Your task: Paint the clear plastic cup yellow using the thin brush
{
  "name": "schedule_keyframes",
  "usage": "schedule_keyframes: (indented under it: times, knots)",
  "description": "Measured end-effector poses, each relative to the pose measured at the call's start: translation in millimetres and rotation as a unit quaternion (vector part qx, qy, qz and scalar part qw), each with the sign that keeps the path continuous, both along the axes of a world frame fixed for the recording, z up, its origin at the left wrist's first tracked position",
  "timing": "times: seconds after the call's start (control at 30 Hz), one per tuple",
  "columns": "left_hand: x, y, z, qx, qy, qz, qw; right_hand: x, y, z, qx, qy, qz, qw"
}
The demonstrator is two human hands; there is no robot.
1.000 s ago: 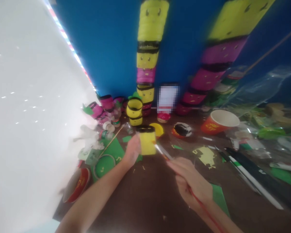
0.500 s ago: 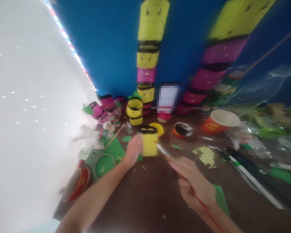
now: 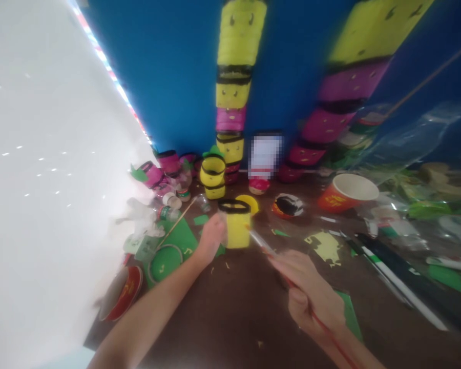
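My left hand (image 3: 214, 234) is closed on the left side of a yellow cup (image 3: 238, 230) with a black band round its rim, standing upright over the table. In my right hand (image 3: 311, 287) is a paintbrush (image 3: 259, 239) with a red handle, its fingers wrapped round it. The brush tip, yellowish, is at the right side of the cup and seems to touch it. Just behind the cup lies a yellow round lid or dish (image 3: 251, 203). A small red bowl with black paint (image 3: 288, 206) stands behind and to the right.
A red paper cup (image 3: 346, 195) stands at the right, beside clear plastic and pens (image 3: 403, 287). Green sheets (image 3: 179, 238) and a tape ring (image 3: 165, 264) lie at the left, near a red bowl (image 3: 121, 293). Painted yellow and pink containers (image 3: 213, 177) line the blue wall.
My right hand has shifted slightly to the right with the paintbrush, its tip staying by the cup's side. The left hand and the cup look nearly still.
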State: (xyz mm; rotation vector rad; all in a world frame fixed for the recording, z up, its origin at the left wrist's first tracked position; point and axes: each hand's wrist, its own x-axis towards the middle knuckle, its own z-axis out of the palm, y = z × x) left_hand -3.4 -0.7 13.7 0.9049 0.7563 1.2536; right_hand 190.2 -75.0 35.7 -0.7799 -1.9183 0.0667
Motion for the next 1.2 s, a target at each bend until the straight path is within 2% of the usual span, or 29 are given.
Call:
schedule_keyframes:
  times: [0.2, 0.43, 0.57, 0.7, 0.93, 1.03, 1.2]
  knots:
    - [-2, 0, -2.6, 0.040, 0.021, -0.016, 0.999, -2, 1, 0.2, -0.008, -0.001, -0.004, 1.000]
    - [0, 2, -3.6, 0.002, -0.015, 0.015, 1.000, 1, -2, 14.3, 0.009, 0.004, 0.004, 1.000]
    - [1, 1, -0.2, -0.011, -0.007, 0.021, 1.000, -2, 0, 14.4, 0.007, 0.014, -0.023, 1.000]
    - [2, -1, 3.6, 0.004, -0.032, 0.001, 0.999, -4, 1, 12.3, -0.002, 0.023, -0.026, 0.999]
    - [2, 0, 6.1, -0.074, -0.058, 0.032, 0.995, 1, -3, 8.8, 0.010, 0.027, -0.006, 1.000]
    - [1, -1, 8.7, -0.082, -0.064, 0.034, 0.994, 0, -1, 6.7, 0.010, 0.001, -0.002, 1.000]
    - [2, -1, 10.9, -0.100, -0.061, 0.041, 0.992, -3, 1, 14.1, 0.025, -0.024, 0.006, 0.999]
